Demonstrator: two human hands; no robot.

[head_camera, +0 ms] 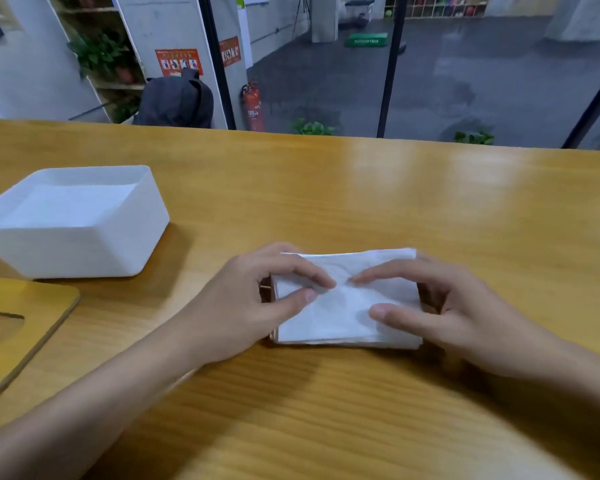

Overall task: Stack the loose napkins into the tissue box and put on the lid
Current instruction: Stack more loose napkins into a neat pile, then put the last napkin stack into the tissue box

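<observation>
Wooden table [430, 202], person seated at it, both arms forward.

- Napkins [345, 306]: one squared-up white stack, lying on the table in front of the person, well apart from the tissue box. Top sheet slightly rumpled in the middle.
- Left hand [250, 306]: at the stack's left end. Forefinger and thumb lie curved on the top sheet, tips close together; the other fingers curl down past the far-left edge. Reads as a hold on that end.
- Right hand [465, 313]: mirrors it at the right end. Forefinger and thumb spread across the top, the rest curled down against the side.
- Tissue box [84, 251]: white, open, upright, off to the left. Its inside shows flat white; cannot tell if that is bare floor or sheets already in.
- Lid [32, 306]: wooden, with an oval slot, flat on the table just in front of the box, untouched.

Judgement: gathering looks done, with no stray sheets in view. Left to do: carry the stack over, seat it in the box, fit the lid. Roughly the early-middle of the job.
</observation>
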